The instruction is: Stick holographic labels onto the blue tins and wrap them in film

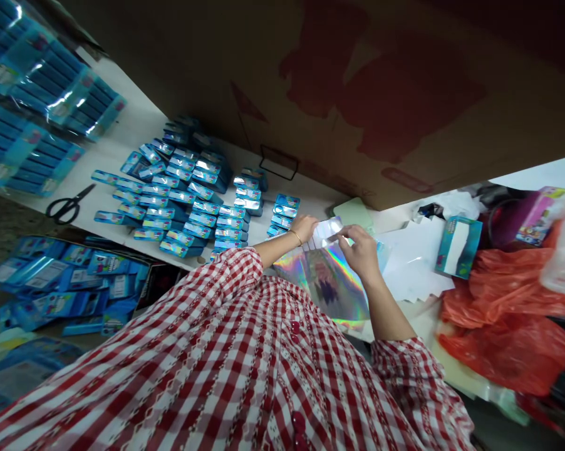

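Observation:
My left hand point(305, 228) is closed on the left end of a small silvery sheet point(324, 233). The fingers of my right hand point(360, 249) pinch the same sheet at its right end. What is printed on it, if anything, is too small to read. Below both hands lies a larger shiny rainbow-reflecting foil sheet point(336, 282), partly hidden by my right hand and shirt. A short row of small blue boxes point(282, 213) stands just left of my left hand. Behind the hands is a pale green flat piece point(355, 213).
Many blue boxes point(183, 197) stand in rows on the white table point(136, 131). Black scissors point(69, 207) lie at the left, near wrapped blue packs point(33, 94). A large cardboard box point(264, 75) overhangs the back. White paper point(411, 257) and red plastic bags point(512, 313) are right.

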